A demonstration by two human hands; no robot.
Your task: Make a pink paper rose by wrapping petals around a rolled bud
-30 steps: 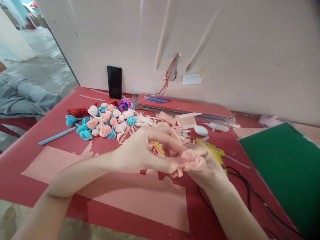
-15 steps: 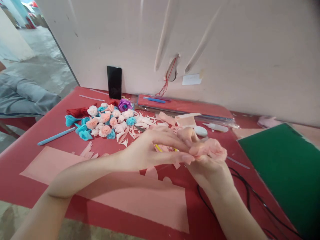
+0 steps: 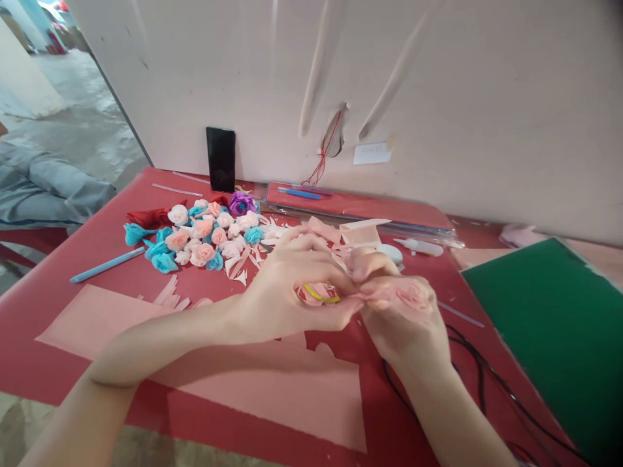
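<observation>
One left hand point(image 3: 296, 285) and one right hand point(image 3: 406, 331) are holding one pink flower point(image 3: 413, 295). One phone point(image 3: 221, 159) is standing, while one purple flower point(image 3: 242, 203), one green sheet point(image 3: 540, 318) and three thin clear sticks point(image 3: 177, 190) are lying on the counter point(image 3: 195, 421).

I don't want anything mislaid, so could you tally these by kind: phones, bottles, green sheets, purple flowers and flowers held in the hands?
Phone: 1
Bottle: 1
Green sheet: 1
Purple flower: 1
Held flower: 1
Total: 5

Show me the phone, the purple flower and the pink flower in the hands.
Phone point(image 3: 221, 160), head view: its dark screen.
Purple flower point(image 3: 241, 204), head view: its center.
Pink flower point(image 3: 413, 296), head view: its curled petals.
</observation>
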